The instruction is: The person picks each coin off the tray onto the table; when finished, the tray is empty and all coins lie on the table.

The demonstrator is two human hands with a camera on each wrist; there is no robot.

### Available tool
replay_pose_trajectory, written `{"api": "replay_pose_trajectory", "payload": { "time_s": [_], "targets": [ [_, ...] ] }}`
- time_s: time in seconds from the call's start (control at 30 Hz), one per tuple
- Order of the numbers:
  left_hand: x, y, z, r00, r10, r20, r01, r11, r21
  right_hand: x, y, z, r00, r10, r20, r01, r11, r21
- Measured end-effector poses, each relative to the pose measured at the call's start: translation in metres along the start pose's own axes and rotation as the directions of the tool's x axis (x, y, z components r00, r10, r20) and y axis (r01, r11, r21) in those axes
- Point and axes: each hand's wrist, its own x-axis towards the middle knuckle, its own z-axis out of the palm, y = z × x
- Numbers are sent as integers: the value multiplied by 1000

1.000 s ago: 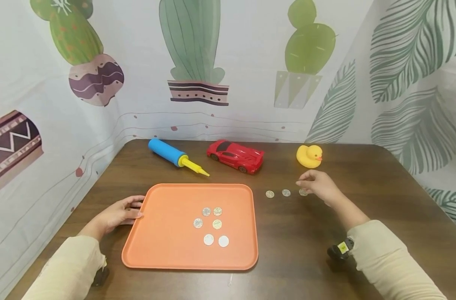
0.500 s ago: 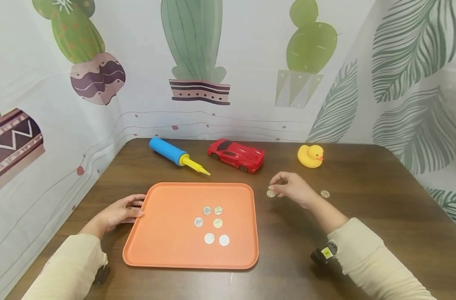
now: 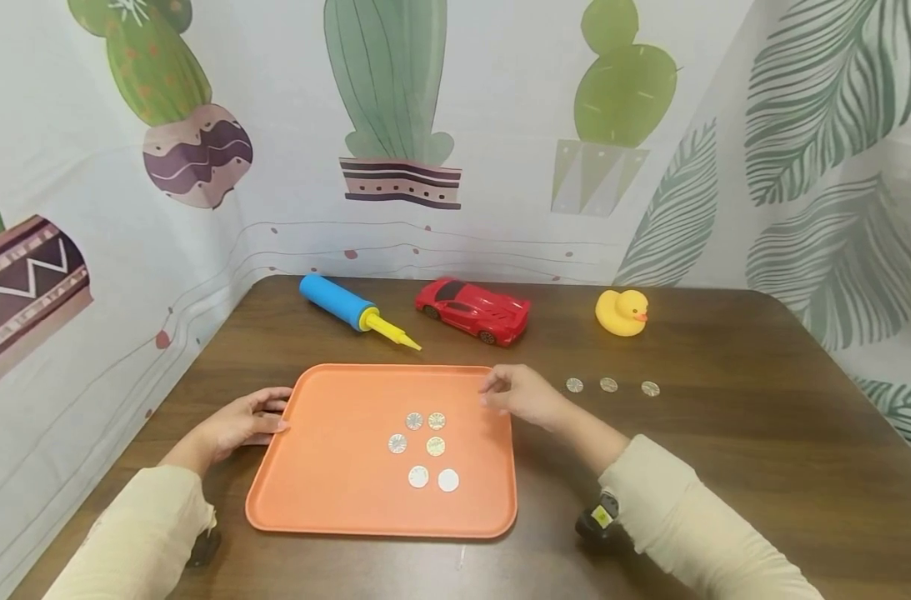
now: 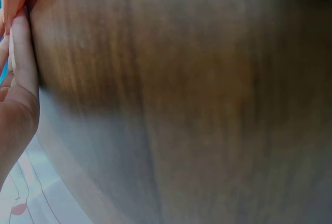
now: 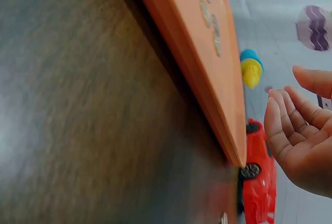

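Observation:
On the table lies an orange tray (image 3: 335, 500) with several coins on it, among them a golden coin (image 3: 436, 447) and a silvery coin (image 3: 397, 443). My left hand (image 3: 237, 425) holds the tray's left rim, thumb over the edge and other fingers against its outer side. Over the tray's far right corner is my right hand (image 3: 526, 395), fingers loosely bent and thumb apart. In the right wrist view no coin shows between those fingers. Right of that hand lie a coin (image 3: 574, 385), a second coin (image 3: 608, 385) and a third coin (image 3: 650, 388) in a row.
Along the back of the table lie a blue and yellow hand pump (image 3: 342, 305), a red toy car (image 3: 473, 311) and a yellow rubber duck (image 3: 622, 313). A cactus-printed cloth (image 3: 500, 242) hangs behind the brown table (image 3: 740, 400).
My right hand has moved left, from near the duck, past the row of coins, to the tray's far right corner. Coins behind it have come into sight. The left hand has stayed put.

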Motion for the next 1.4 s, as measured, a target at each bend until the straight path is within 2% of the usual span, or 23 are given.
{"api": "replay_pose_trajectory", "payload": {
  "time_s": [0.23, 0.37, 0.47, 0.6, 0.77, 1.03, 1.23, 1.4],
  "targets": [
    [0, 0, 1, 1000, -4, 1, 4, 1000, -9, 14, 0, 16, 996, -73, 50, 78, 992, -97],
    [-1, 0, 0, 1000, -5, -1, 5, 1000, -8, 21, 1, 22, 989, -76, 125, 84, 995, -58],
    [0, 0, 0, 1000, -8, -1, 8, 1000, -10, 25, 1, 26, 978, -104, 180, 116, 992, -56],
    [0, 0, -2, 1000, -9, -5, 9, 1000, -8, 29, -2, 30, 967, -135, 215, 171, 973, -158],
    [-1, 0, -2, 1000, -5, -2, 5, 1000, -8, 34, -6, 37, 969, -104, 225, 165, 948, -272],
    [3, 1, 2, 1000, 9, 18, -9, 1000, -9, 41, -6, 40, 967, -86, 241, 164, 931, -327],
    [2, 2, 2, 1000, 5, 23, -5, 1000, -11, 45, -6, 47, 960, -123, 253, 215, 900, -378],
    [0, 2, 1, 1000, -3, 15, 4, 1000, -16, 46, -7, 54, 961, -119, 249, 217, 883, -416]
  ]
}}
